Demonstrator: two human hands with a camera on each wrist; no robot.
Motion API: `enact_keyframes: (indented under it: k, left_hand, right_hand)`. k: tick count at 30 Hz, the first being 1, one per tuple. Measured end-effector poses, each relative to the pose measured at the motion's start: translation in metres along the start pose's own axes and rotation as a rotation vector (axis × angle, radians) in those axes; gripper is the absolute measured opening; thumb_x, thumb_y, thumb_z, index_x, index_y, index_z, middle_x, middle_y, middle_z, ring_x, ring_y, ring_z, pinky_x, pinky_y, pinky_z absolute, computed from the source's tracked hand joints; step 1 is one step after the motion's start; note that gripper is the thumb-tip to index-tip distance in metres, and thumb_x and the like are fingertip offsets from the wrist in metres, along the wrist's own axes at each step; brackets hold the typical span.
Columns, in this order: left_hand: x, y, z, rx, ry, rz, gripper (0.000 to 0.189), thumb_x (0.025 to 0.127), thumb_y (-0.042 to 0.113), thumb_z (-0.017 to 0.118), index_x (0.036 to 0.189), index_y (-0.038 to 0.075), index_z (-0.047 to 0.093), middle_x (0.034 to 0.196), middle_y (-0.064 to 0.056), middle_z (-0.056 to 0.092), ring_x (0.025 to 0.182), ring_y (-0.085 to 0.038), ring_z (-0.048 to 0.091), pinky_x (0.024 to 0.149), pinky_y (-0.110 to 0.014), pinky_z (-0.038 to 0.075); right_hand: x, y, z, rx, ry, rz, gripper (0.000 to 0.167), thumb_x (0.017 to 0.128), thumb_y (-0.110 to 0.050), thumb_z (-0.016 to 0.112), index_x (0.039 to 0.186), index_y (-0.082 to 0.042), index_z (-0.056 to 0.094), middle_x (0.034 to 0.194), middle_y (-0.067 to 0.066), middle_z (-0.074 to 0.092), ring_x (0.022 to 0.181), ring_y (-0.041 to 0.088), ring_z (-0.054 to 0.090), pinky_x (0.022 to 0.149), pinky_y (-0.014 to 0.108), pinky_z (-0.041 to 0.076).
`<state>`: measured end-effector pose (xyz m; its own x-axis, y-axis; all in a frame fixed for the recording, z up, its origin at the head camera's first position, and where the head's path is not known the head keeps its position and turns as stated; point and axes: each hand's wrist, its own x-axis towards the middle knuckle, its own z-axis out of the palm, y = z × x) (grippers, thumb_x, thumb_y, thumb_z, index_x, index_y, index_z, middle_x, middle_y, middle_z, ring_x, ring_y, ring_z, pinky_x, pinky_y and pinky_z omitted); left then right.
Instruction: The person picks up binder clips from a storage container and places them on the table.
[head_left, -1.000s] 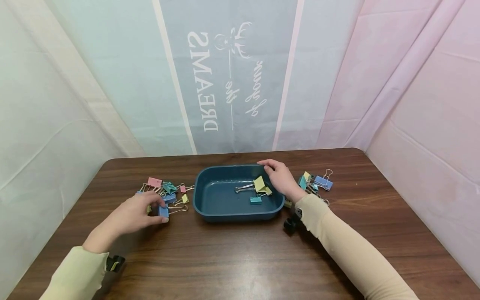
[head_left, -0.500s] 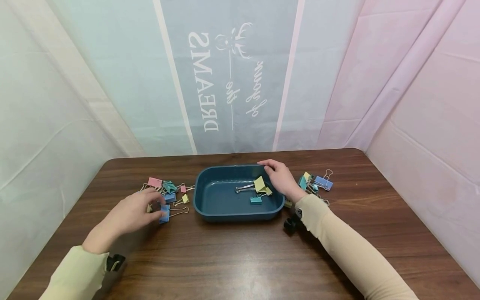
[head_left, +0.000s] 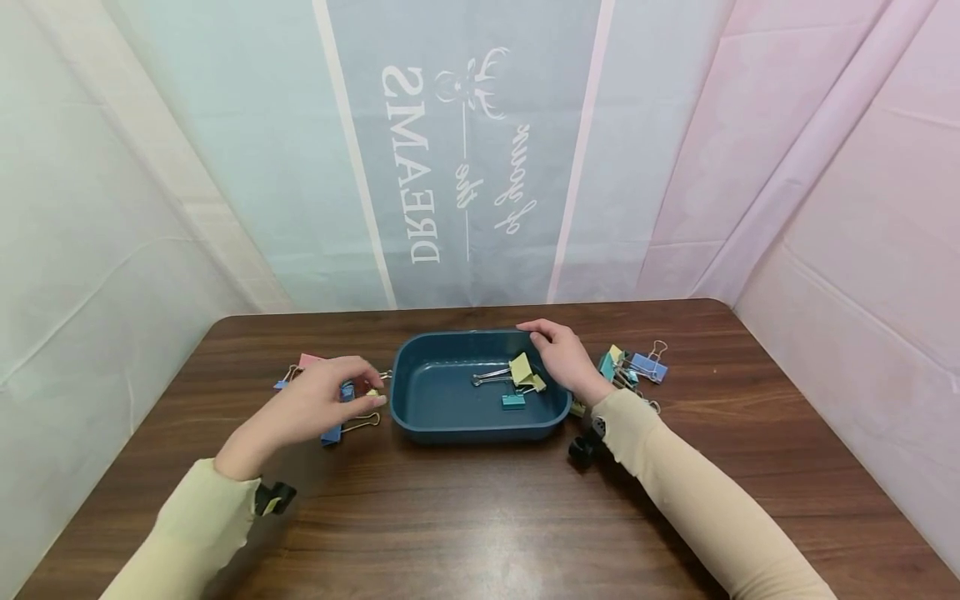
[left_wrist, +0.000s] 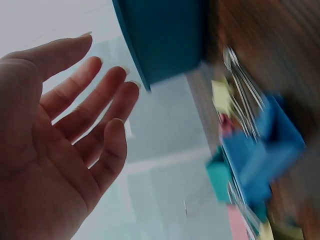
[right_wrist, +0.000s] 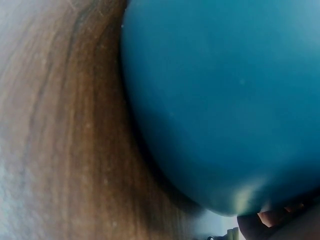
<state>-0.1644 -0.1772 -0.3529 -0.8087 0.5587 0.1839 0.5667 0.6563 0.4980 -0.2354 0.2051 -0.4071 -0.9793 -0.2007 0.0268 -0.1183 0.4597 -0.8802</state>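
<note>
My left hand (head_left: 322,400) hovers over a loose pile of binder clips left of the blue plastic tray (head_left: 465,433). In the left wrist view its palm (left_wrist: 55,145) holds nothing, and the fingers are loosely bent. A blue binder clip (left_wrist: 272,147) lies below that hand, its wire handles toward the tray; it also shows as a blue clip (head_left: 331,436) in the head view. My right hand (head_left: 564,358) grips the tray's far right corner, thumb at the rim. Inside the tray are a yellow binder clip (head_left: 519,369), a smaller yellow one and a teal clip (head_left: 513,402).
A second group of binder clips lies right of the tray, including a blue clip (head_left: 648,367) and a teal clip (head_left: 606,364). The brown wooden table (head_left: 450,508) meets a hanging cloth (head_left: 480,283) at the back.
My left hand has let go of the blue binder clip, which has shifted slightly toward me, and has moved right toward the tray. The right hand stays at the tray's corner.
</note>
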Motion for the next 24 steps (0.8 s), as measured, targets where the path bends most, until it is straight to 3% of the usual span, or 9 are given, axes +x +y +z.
enact_keyframes:
  k: [5,10,14,20,24]
  left_hand:
    - [0.025,0.016,0.015,-0.039,-0.031,0.075,0.014,0.092,0.031,0.073,0.102,0.022,0.067,0.093,0.012,0.062,0.082,-0.012,0.059,0.069,-0.031,0.050]
    - [0.054,0.033,0.032,-0.042,-0.086,0.122,0.016,0.092,0.028,0.073,0.105,0.020,0.067,0.100,0.002,0.066,0.090,-0.019,0.061,0.077,-0.040,0.053]
    - [0.075,0.042,0.048,-0.070,-0.149,0.136,0.021,0.093,0.029,0.072,0.109,0.015,0.068,0.107,-0.004,0.067,0.096,-0.017,0.060,0.083,-0.042,0.053]
    - [0.100,0.055,0.073,-0.132,-0.217,0.168,0.024,0.095,0.028,0.070,0.112,0.012,0.068,0.107,-0.001,0.067,0.097,-0.014,0.060,0.087,-0.040,0.052]
    - [0.113,0.061,0.088,-0.124,-0.239,0.201,0.020,0.095,0.026,0.070,0.111,0.013,0.069,0.105,0.003,0.066,0.095,-0.012,0.061,0.085,-0.035,0.052]
  right_hand:
    - [0.000,0.001,0.001,-0.007,-0.002,0.001,0.034,0.109,-0.020,0.041,0.138,-0.017,0.058,0.146,0.008,0.049,0.134,0.029,0.045,0.105,0.053,0.039]
    - [0.000,0.002,0.001,-0.008,0.001,-0.001,0.034,0.109,-0.020,0.041,0.138,-0.016,0.058,0.146,0.008,0.049,0.134,0.029,0.045,0.104,0.053,0.039]
    - [0.001,0.003,0.001,-0.014,0.011,0.002,0.034,0.109,-0.020,0.041,0.137,-0.018,0.059,0.145,0.008,0.050,0.133,0.029,0.046,0.104,0.053,0.039]
    - [0.002,0.002,0.001,-0.021,0.007,-0.004,0.033,0.109,-0.021,0.041,0.135,-0.020,0.060,0.144,0.008,0.051,0.131,0.028,0.048,0.104,0.054,0.039]
    - [0.001,0.000,0.000,-0.021,0.006,-0.010,0.033,0.109,-0.022,0.041,0.135,-0.019,0.060,0.144,0.008,0.050,0.131,0.029,0.047,0.104,0.054,0.039]
